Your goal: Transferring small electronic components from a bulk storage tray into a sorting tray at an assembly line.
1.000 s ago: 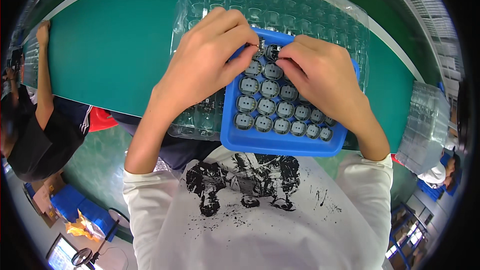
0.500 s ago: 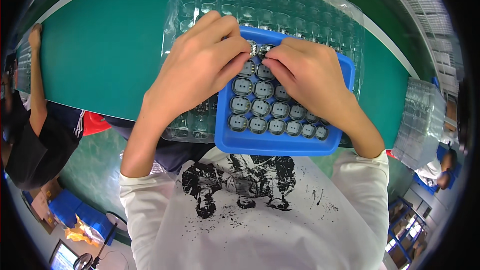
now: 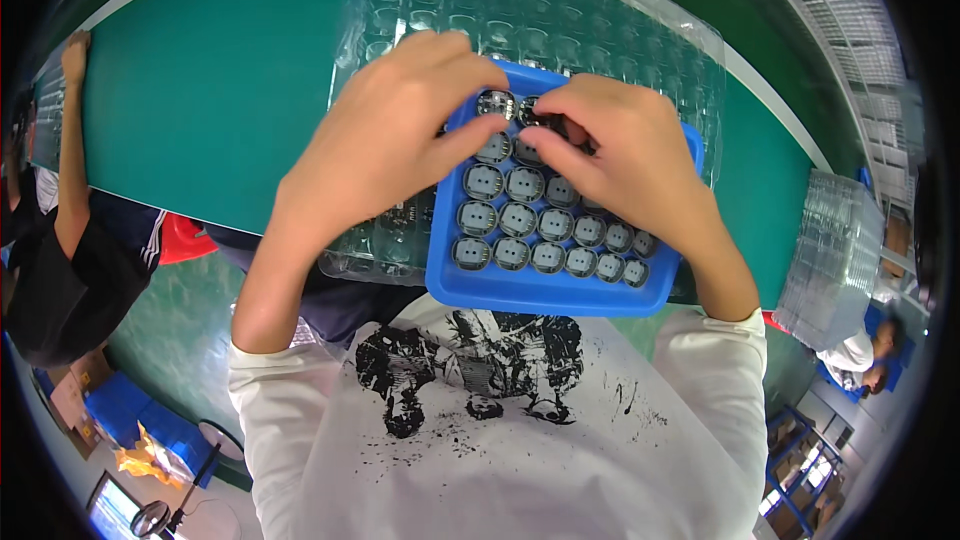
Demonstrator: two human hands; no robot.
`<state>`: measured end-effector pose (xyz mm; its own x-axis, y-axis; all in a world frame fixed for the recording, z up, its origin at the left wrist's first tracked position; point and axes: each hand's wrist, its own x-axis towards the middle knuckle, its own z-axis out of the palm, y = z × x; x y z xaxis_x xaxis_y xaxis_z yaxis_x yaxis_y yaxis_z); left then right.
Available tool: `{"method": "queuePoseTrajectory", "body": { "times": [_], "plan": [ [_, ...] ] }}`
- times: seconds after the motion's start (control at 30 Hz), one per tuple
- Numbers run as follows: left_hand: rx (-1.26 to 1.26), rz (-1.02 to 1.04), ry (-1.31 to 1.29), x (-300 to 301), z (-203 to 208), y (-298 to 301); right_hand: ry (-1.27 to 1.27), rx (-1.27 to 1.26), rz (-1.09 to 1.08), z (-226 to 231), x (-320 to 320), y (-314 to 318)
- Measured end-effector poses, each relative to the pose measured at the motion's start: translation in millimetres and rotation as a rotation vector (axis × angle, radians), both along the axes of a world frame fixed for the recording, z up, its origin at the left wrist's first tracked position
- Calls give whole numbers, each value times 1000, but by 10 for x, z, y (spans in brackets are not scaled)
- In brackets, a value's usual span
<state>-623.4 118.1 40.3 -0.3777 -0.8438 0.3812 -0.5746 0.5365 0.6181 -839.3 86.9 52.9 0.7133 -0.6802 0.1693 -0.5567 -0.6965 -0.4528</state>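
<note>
A blue plastic tray [image 3: 550,292] holds rows of small round parts with grey, two-holed tops [image 3: 517,219]. At its far left corner, my left hand [image 3: 400,130] has thumb and forefinger parted on either side of a shiny round part [image 3: 496,105]. Beside it my right hand [image 3: 630,145] is over the tray, thumb and fingers spread apart around a dark, shiny round part [image 3: 530,112]. Neither part is visibly lifted. My right hand hides several parts beneath it.
A clear plastic blister tray [image 3: 520,5] lies on the green table [image 3: 210,90], extending under the blue tray. Stacked clear trays [image 3: 828,250] stand at the right end. At left, another person's arm [image 3: 72,150] rests at the table.
My fingers have loosened from their pinch, and a gap shows between thumb and fingers on both hands. The tray appears slightly lower and further left in view.
</note>
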Motion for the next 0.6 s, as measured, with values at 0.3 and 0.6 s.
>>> {"method": "queuePoseTrajectory", "body": {
  "times": [0.3, 0.6],
  "plan": [
    [129, 198, -136, 482, -9, -47, -59, 284, 170, -16, 345, -760],
    [-21, 228, -348, 361, -140, -114, 504, 326, 449, -103, 958, -1080]
  ]
}}
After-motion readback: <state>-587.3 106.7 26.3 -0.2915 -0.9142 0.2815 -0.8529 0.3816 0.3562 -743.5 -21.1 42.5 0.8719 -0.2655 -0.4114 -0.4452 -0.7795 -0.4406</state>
